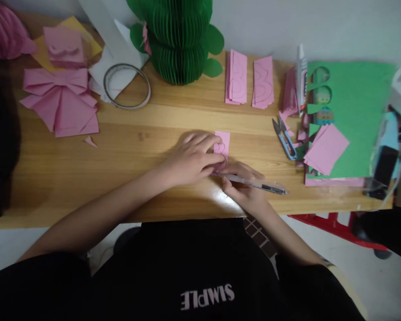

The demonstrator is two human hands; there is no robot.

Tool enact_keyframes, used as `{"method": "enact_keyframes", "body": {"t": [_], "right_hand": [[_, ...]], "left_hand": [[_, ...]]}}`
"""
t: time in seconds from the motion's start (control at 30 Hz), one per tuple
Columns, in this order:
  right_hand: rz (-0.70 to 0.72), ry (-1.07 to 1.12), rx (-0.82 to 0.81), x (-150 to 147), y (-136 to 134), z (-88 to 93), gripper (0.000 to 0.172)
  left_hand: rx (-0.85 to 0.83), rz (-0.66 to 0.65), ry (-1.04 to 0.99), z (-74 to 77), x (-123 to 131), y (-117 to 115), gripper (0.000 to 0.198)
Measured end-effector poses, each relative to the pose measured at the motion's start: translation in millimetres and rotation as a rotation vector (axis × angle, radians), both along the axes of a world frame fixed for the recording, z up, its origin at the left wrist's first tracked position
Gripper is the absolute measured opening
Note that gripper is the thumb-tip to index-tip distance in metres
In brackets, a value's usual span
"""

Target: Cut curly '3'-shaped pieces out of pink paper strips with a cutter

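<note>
Paper slip under two hands at the near side of a wooden table [173, 120]. The pink slip [224, 141], bearing curved outlines, lies in front of the torso, partly covered by the fingers. The left hand [198, 156] is spread palm-down and grips nothing; its fingertips rest on the slip, presumably to keep it from sliding. The right hand [243, 189] is closed around a pen [272, 187], whose rear end slants out to the right. The low hold, near the point, probably serves fine control; whether the point touches paper cannot be told, since fingers crowd it. Beyond the hands stand apart a left stack [239, 78] and a right stack [263, 82] of similarly outlined pink slips, the separation likely keeping the two sets distinct. To the right, blue-handled snips [285, 140] lie partly open, within easy reach. Plain pink cards [326, 149] rest on a green sheet [361, 107], out of the writing space. A roll of tape [148, 91] lies far left, well apart from the hands.
</note>
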State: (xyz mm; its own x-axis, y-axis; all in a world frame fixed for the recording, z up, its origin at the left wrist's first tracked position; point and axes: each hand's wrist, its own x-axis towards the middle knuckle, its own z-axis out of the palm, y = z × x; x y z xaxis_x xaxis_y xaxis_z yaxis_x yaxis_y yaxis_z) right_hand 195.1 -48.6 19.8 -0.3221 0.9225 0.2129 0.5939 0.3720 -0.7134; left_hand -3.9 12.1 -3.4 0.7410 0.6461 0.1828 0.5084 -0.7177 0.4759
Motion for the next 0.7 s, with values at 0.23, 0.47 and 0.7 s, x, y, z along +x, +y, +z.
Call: {"method": "enact_keyframes", "body": {"t": [0.23,0.47,0.7], "right_hand": [[0.033,0.038,0.039,0.8,-0.1,-5.5,0.011],[0.007,0.044,0.001,2.7,-2.4,-6.9,0.013],[0.028,0.048,-0.007,2.2,-1.7,-9.3,0.014]], "left_hand": [[-0.019,0.001,-0.029,-2.4,0.3,3.1,0.017],[0.001,0.011,-0.039,-6.0,-0.1,2.4,0.014],[-0.016,0.005,-0.030,-5.9,-0.7,2.7,0.017]]}}
